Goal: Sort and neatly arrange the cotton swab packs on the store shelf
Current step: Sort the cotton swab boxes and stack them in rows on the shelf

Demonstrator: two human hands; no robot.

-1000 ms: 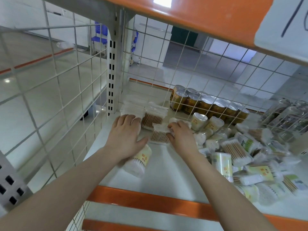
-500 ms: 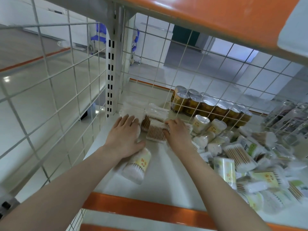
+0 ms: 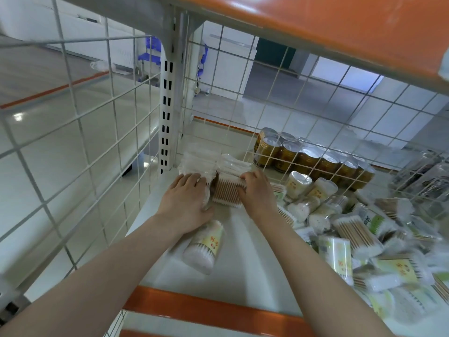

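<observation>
Right, nearest you: the orange shelf lip (image 3: 206,306) along the bottom of frame, then a cylindrical swab tub (image 3: 205,248) lying on its side, long axis running toward the lower centre, just below your left wrist. Nobody's holding it.

Your left hand (image 3: 188,203) sits mid-frame, fingers straight and spread flat on the left stack of flat swab packs (image 3: 198,164), bracing it, not gripping. Your right hand (image 3: 256,190) is just right of it, fingers curled over the top edge of a wooden-stick swab pack (image 3: 227,192). That pack's sticks run near-to-far, and it lies between both hands, touching the right one, so the right hand is the one to seat it; looks like it slots up against the stacks in the back-left corner.

Unsorted heap of packs (image 3: 364,239) fills the right of frame. Further back, behind the wire grid (image 3: 313,132), a row of cans (image 3: 308,159).
</observation>
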